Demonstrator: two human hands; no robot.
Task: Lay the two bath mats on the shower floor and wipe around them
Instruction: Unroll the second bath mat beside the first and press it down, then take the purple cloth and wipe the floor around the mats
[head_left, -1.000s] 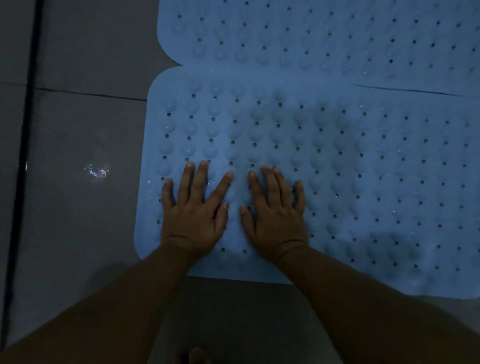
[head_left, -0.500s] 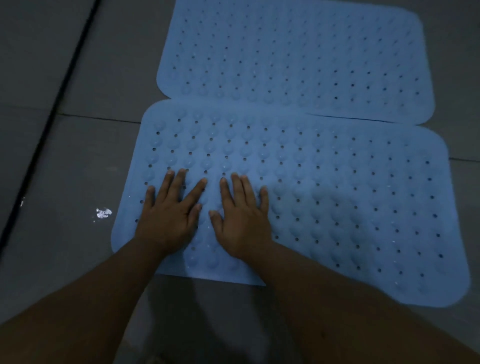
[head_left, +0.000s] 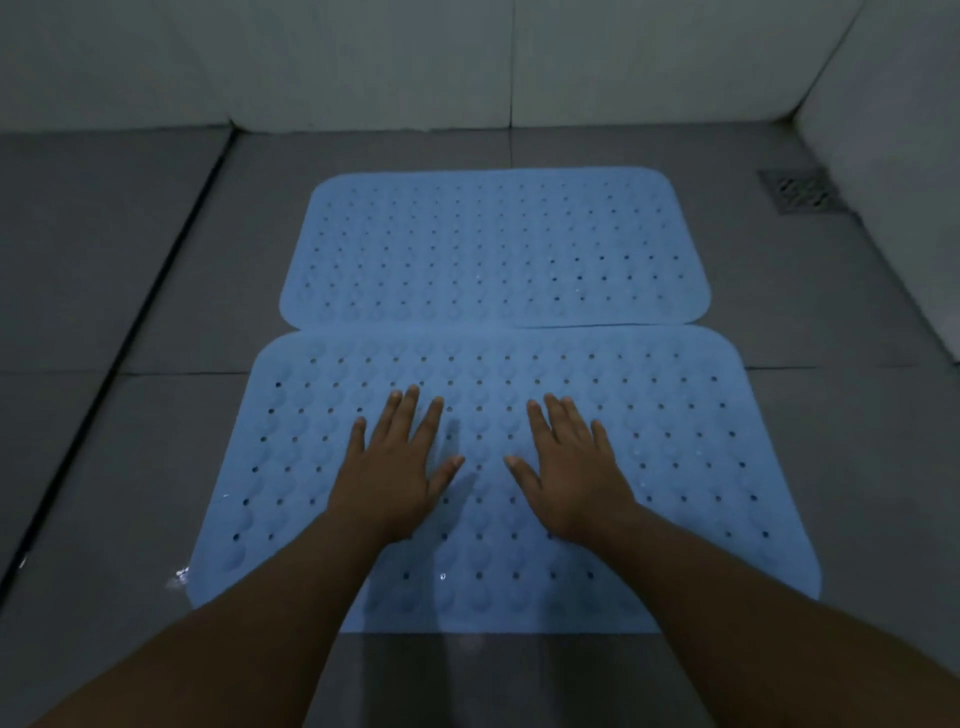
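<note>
You're pressing both palms flat on the near mat (head_left: 675, 467), which is lying on the grey shower floor (head_left: 130, 467). Your left hand (head_left: 392, 475) is resting left of the mat's middle, its fingers (head_left: 405, 410) stretched straight and slightly fanned, thumb angling out toward the other hand. Your right hand (head_left: 569, 478) is mirroring it just right of the middle, fingers (head_left: 558, 418) straight and spread, thumb pointing inward. Neither hand is curling round anything; both are lying open on the bumpy, perforated surface, with a bare strip of mat showing between the thumbs. The far mat (head_left: 493, 249) is sitting flat beyond, its near edge meeting the near mat's far edge, seemingly overlapping a little on the left. A drain (head_left: 797, 189) is showing in the far right corner, by the wall (head_left: 467, 62). Water is glinting on the floor beside the near mat's left corner.
</note>
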